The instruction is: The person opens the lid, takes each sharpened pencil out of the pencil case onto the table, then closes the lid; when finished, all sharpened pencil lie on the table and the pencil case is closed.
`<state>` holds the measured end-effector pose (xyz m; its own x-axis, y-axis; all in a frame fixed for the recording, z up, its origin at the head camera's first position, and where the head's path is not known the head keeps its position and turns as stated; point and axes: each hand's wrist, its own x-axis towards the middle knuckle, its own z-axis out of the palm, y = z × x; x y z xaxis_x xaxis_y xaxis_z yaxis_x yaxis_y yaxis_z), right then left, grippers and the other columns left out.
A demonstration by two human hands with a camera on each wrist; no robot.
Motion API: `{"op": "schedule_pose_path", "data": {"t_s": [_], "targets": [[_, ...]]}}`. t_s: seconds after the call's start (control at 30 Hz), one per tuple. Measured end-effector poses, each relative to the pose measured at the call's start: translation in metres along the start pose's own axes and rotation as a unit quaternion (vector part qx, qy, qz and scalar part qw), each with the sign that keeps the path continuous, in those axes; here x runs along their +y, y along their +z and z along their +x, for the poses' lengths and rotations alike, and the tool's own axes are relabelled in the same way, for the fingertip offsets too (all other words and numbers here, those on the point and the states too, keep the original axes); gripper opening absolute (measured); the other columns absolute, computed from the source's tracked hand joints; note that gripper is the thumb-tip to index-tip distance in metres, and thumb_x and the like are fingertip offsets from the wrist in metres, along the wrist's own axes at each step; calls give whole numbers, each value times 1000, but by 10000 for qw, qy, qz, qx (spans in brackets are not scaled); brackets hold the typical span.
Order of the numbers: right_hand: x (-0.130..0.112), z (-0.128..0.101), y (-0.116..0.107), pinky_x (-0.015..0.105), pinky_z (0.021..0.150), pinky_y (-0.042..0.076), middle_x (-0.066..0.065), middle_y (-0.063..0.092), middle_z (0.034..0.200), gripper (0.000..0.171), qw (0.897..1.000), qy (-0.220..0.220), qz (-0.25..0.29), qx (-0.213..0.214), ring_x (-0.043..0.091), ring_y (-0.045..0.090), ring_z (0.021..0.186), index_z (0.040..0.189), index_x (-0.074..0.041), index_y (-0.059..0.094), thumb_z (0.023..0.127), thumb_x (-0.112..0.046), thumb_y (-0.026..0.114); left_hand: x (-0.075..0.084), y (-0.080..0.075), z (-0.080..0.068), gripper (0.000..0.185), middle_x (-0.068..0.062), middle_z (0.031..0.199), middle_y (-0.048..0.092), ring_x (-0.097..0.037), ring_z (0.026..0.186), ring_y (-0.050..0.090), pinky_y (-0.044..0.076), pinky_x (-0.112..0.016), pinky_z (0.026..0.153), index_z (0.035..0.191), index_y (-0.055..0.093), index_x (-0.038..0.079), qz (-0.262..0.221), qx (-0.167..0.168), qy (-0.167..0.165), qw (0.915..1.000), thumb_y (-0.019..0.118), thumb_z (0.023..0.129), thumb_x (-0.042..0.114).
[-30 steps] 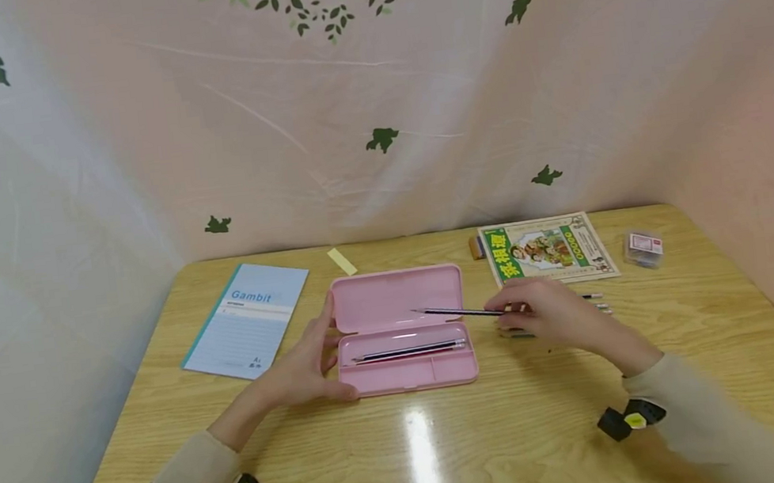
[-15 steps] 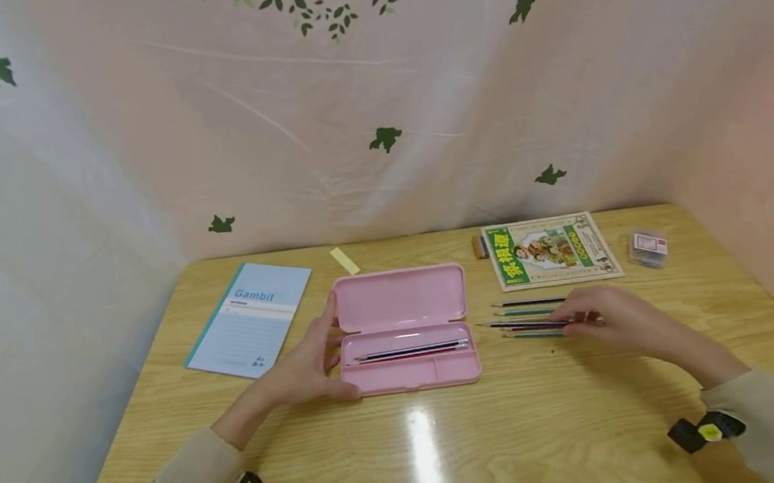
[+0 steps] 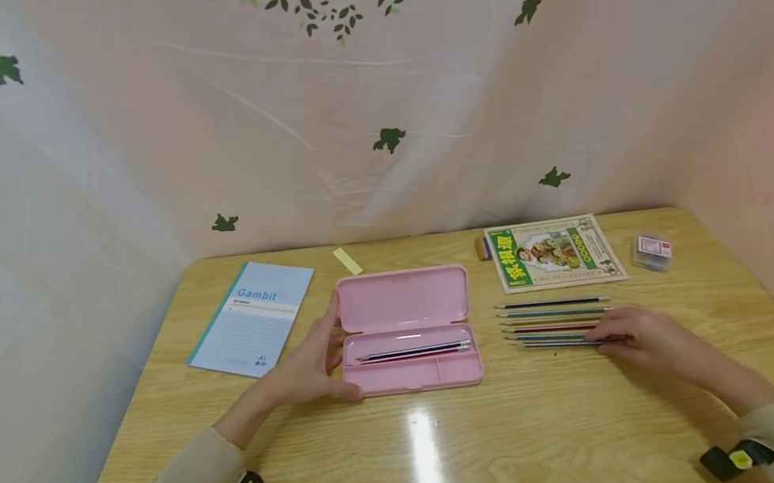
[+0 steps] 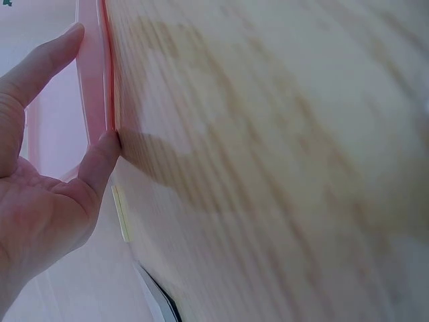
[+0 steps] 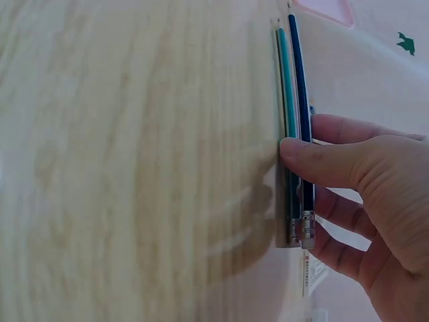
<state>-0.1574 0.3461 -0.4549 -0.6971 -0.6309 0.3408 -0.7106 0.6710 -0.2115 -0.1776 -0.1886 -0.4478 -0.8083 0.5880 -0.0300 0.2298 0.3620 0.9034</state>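
Note:
An opened pink pencil case (image 3: 404,299) lies mid-table. Two pencils (image 3: 414,351) rest in its long compartment, a dark one and a reddish one. My left hand (image 3: 304,370) touches the case's left end, thumb at the front corner and a straight finger against the lid's side; the left wrist view shows these fingers on the pink edge (image 4: 94,74). To the right lies a row of several pencils (image 3: 553,314), tips pointing left. At its near side my right hand (image 3: 649,335) pinches a dark pencil (image 5: 300,74) beside a teal pencil (image 5: 286,87).
A blue notebook (image 3: 252,319) lies left of the case, and a yellow strip (image 3: 347,261) behind it. At the back right are an eraser (image 3: 482,248), an illustrated booklet (image 3: 555,252) and a small clear box (image 3: 653,252). A patterned cloth (image 3: 373,115) hangs behind the table.
My right hand has carried the dark pencil from beside the case rightward and toward me, to the near side of the pencil row. My left hand has stayed at the case.

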Motion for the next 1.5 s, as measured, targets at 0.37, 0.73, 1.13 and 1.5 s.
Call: {"op": "schedule_pose_path", "data": {"t_s": [0.37, 0.73, 1.13, 1.5], "targets": [[2, -6, 6, 22, 68, 55, -8, 71, 94, 40, 9992, -236, -141, 273, 8, 65, 83, 97, -21, 81, 64, 1, 90, -1, 1, 5, 147, -19, 156, 16, -36, 140, 39, 38, -48, 114, 160, -21, 25, -57, -92, 53, 9999, 95, 70, 12], [3, -10, 6, 16, 72, 52, -8, 71, 95, 41, 9992, -245, -111, 283, 8, 65, 84, 97, -22, 80, 64, 0, 91, 2, 1, 9, 147, -17, 157, 16, -35, 140, 39, 37, -49, 114, 160, -21, 26, 1, -127, 41, 9999, 94, 70, 12], [-2, -8, 3, 30, 65, 57, -8, 70, 96, 37, 9999, 75, -36, 79, 6, 63, 84, 99, -21, 80, 69, 0, 89, 1, 1, 10, 147, -16, 157, 18, -32, 139, 40, 38, -46, 114, 160, -20, 31, 153, -73, -49, 9998, 95, 70, 15], [-4, 4, 1, 25, 67, 55, -12, 69, 99, 34, 9997, 6, 240, -58, 4, 62, 85, 101, -20, 78, 75, -1, 86, -1, 0, -1, 145, -12, 158, 20, -32, 139, 40, 38, -49, 114, 160, -19, 31, 242, 56, -124, 9996, 95, 70, 19]]}}
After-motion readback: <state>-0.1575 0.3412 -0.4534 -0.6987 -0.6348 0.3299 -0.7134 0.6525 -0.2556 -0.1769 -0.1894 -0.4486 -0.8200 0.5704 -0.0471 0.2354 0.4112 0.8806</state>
